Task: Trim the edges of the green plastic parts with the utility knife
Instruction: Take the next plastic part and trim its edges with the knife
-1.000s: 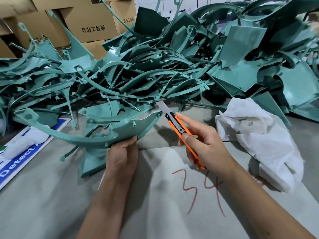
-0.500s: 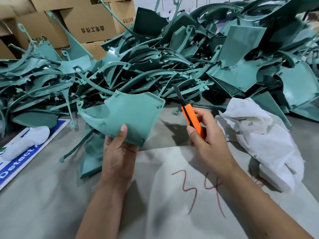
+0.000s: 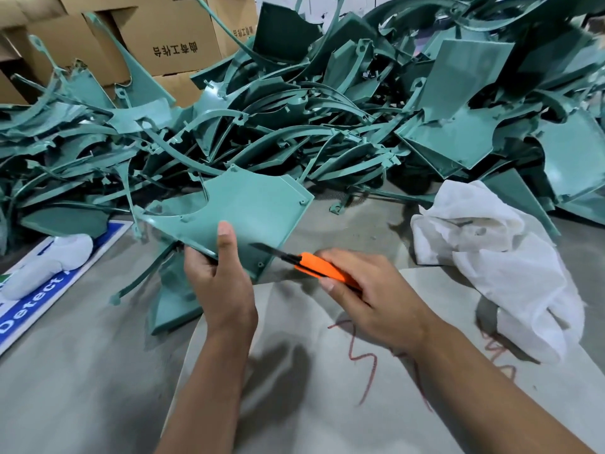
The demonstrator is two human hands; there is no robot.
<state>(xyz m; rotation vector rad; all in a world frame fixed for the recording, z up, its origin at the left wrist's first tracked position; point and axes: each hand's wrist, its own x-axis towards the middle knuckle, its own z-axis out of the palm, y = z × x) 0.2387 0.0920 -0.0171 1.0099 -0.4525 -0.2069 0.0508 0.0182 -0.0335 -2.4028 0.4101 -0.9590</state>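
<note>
My left hand (image 3: 217,276) grips a flat green plastic part (image 3: 255,214) by its near edge, thumb on top, holding it above the table. In my right hand (image 3: 370,296) I hold an orange utility knife (image 3: 322,268) with its blade out. The blade tip lies over the part's lower right area, close to my left thumb. Behind them a large heap of green plastic parts (image 3: 327,119) covers the back of the table.
A crumpled white cloth (image 3: 501,257) lies at the right. A grey sheet with red marks (image 3: 327,388) is under my arms. At the left a blue and white sign (image 3: 29,299) carries a white bundle (image 3: 49,263). Cardboard boxes (image 3: 170,37) stand behind.
My left hand has shifted the green part a little to the right. My right hand has swung the knife down from pointing up to lying across the part's lower edge.
</note>
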